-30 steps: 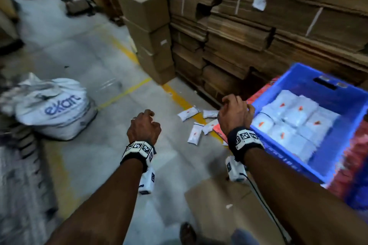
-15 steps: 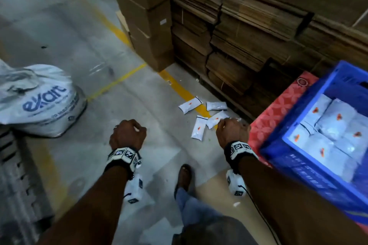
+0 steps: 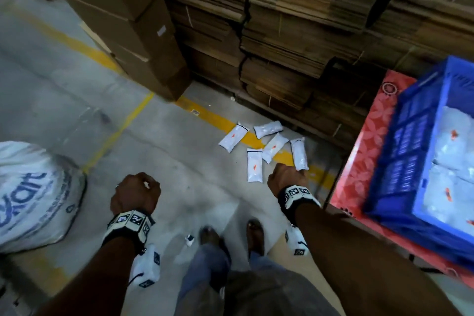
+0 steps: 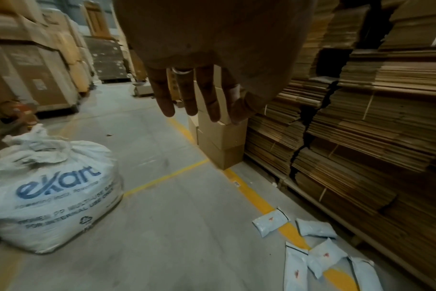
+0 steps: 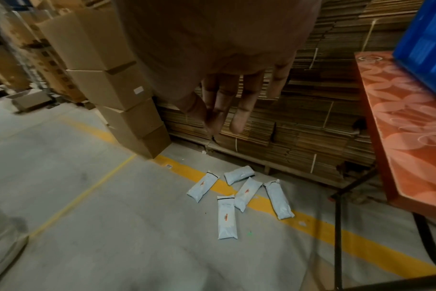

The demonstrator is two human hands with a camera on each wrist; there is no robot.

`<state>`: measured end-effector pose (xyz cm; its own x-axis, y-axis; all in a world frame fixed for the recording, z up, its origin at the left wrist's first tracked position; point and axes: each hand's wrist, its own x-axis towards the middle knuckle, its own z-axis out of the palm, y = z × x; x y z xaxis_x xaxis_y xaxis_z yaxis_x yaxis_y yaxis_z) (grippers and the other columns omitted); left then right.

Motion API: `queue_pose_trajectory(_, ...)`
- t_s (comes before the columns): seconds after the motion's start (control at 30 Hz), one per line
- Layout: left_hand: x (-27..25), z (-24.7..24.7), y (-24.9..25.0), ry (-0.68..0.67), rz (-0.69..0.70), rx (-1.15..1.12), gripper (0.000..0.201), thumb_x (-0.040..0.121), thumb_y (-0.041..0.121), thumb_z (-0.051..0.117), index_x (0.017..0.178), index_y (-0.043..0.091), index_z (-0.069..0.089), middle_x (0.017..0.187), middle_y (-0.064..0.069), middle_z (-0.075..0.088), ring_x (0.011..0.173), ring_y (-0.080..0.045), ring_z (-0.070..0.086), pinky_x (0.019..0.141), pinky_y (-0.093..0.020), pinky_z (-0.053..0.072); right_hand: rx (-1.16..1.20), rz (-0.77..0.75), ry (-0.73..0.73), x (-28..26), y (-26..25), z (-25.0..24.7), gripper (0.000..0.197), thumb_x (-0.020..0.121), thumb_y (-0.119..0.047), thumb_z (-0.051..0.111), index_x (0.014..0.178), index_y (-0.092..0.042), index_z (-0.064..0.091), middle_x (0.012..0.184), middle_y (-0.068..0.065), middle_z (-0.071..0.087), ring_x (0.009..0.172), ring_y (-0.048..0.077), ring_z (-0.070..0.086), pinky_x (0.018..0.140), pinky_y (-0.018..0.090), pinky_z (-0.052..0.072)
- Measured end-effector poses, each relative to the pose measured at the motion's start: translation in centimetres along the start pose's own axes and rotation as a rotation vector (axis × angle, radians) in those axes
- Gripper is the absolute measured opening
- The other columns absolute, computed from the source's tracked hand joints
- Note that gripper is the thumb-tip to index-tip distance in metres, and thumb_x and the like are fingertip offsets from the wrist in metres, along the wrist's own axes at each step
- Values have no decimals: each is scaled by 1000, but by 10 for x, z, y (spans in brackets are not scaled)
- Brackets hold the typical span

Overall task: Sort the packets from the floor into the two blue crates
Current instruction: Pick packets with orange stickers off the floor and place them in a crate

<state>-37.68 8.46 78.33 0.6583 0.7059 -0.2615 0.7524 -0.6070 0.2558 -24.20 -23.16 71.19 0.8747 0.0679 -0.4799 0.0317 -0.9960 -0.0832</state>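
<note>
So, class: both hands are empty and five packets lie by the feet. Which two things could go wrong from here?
1. The packets lie touching or overlapping on the yellow line, so the right hand may grab two at once or drop one.
2. The crate sits near the edge of the red table; a careless toss might nudge it or miss.
</note>
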Motion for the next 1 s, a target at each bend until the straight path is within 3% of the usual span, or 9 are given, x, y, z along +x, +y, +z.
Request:
queue_pose_trajectory(0.17,81,-1,30,-71,151,-1,17,82,40,70,79,23,69,100,-10,68,96,-36,66,81,-40,53,32,161,65,25,-25,-9,32,85,-39,54,106,-18,66,112,8,68,110,31,60,104,42,38)
queue_pose_trajectory(0.3,151,-9,67,-88,279,33,17,82,39,68,83,23,72,99,-10,69,95,-36,65,80,-39,52,181,298,136,40,-39,-27,24,86,-32,55,100,-15,64,104,14,71,103,34,64,102,41,42)
queue_pose_trajectory(0.43,203,4,110,-124,407,62,14,80,33,66,85,22,71,98,-10,68,95,-38,65,79,-40,52,334,412,219,54,-44,-42,21,89,-24,52,106,-17,63,106,18,70,101,38,65,96,40,48)
queue_pose_trajectory(0.57,224,25,153,-218,491,47,14,81,35,68,90,24,70,107,-5,66,103,-33,62,85,-39,52,386,509,293,66,-41,-47,22,96,-32,46,103,-19,62,101,20,70,99,40,64,99,43,43)
queue_pose_trajectory(0.73,242,50,181,-233,466,-10,6,82,34,66,83,27,66,103,-4,67,99,-33,64,82,-40,54,414,482,311,105,-39,-49,42,100,-45,34,104,-15,64,107,18,69,102,38,63,98,43,44)
queue_pose_trajectory(0.87,260,72,197,-210,454,-57,7,83,34,68,82,27,67,106,-5,66,99,-34,64,80,-41,54,465,476,378,147,-43,-43,35,97,-40,41,107,-17,66,111,15,68,103,37,62,94,40,46)
queue_pose_trajectory(1.0,278,105,201,-229,335,-81,5,83,35,68,85,30,67,111,-2,66,103,-32,63,82,-40,53,542,419,406,187,-59,-11,22,93,-31,50,106,-20,65,107,12,68,101,36,63,89,41,48)
